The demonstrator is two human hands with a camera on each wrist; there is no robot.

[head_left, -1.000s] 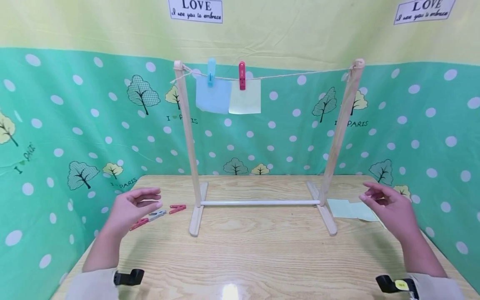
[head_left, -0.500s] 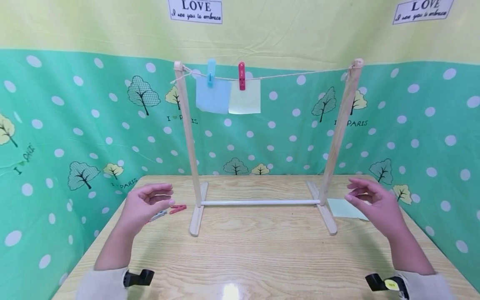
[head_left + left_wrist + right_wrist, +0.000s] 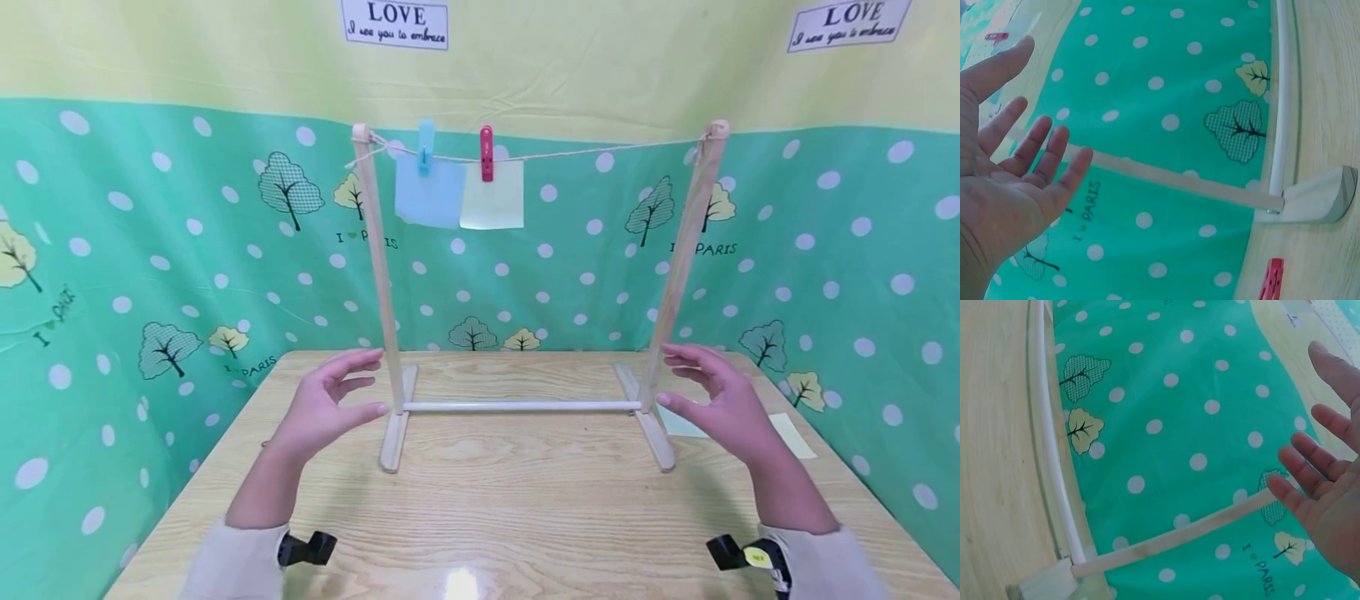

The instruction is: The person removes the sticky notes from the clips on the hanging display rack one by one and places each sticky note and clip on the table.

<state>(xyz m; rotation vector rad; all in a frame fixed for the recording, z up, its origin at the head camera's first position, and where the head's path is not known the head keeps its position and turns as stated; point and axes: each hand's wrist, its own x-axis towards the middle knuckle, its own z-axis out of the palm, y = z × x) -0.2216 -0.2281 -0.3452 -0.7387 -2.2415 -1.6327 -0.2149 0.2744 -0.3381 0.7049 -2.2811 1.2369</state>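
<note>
String line point(image 3: 592, 152) strung between the post tops carries two sheets, both toward its left end: a blue paper point(image 3: 430, 196) under a light-blue clothespin point(image 3: 426, 148), and a pale-yellow paper point(image 3: 495, 200) beside it under a red clothespin point(image 3: 487, 153). Both pins point upward, long axes near vertical. The wooden rack point(image 3: 378, 258) stands on the wood-grain table point(image 3: 517, 508), squarely ahead of the person; its white crossbar point(image 3: 521, 407) runs side to side, low, and its two feet lie front to back. Left hand point(image 3: 326, 408) up by the left post, right hand point(image 3: 716, 408) by the right post point(image 3: 686, 250); both empty, thumbs well apart from loosely bent fingers. Cannot tell whether fingertips touch the wood. Another red clothespin point(image 3: 1271, 281) lies near the left foot of the rack. Pale papers point(image 3: 681, 422) rest beyond the right foot, partly behind the hand. Far table edge meets the green dotted cloth point(image 3: 525, 287) just behind the rack; bare tabletop spreads between the forearms, toward the near side.
</note>
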